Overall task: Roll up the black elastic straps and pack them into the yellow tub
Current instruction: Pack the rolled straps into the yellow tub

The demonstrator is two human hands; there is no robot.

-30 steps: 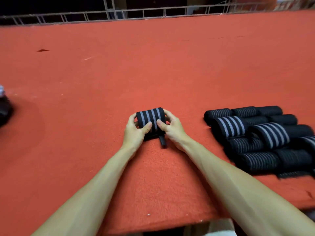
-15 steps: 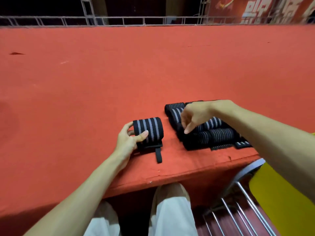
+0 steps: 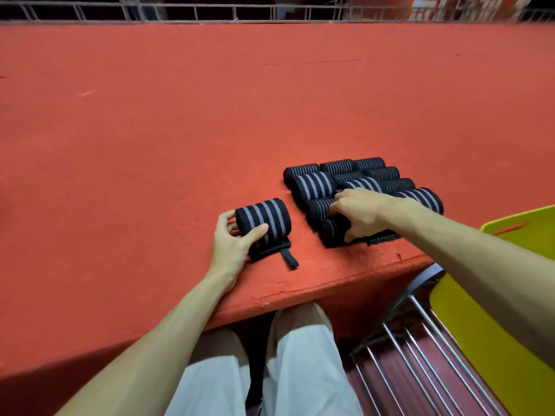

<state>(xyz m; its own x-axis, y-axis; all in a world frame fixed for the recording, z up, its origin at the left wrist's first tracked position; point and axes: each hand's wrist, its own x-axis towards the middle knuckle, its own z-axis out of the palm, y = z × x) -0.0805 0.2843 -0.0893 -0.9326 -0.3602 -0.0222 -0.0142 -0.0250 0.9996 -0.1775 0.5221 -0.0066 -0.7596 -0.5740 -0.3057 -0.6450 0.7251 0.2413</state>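
Our right hand (image 3: 360, 211) has dropped onto the stack of rolled straps (image 3: 315, 183), curling round its nearest roll (image 3: 328, 232). Our left hand (image 3: 232, 246) grips the fresh roll (image 3: 265, 219) just left of the stack. Packing seems next: the yellow tub (image 3: 510, 319) waits near right.

Ahead and left the red table (image 3: 180, 115) runs open to the far railing (image 3: 240, 10). On my right the stack of rolled straps (image 3: 315, 184) blocks low passes (my right hand (image 3: 360, 211) grips its near edge) — only a narrow lane separates it from the roll (image 3: 264, 219) my left hand (image 3: 232, 244) holds. Off the table's near right edge stands the yellow tub (image 3: 480, 355).
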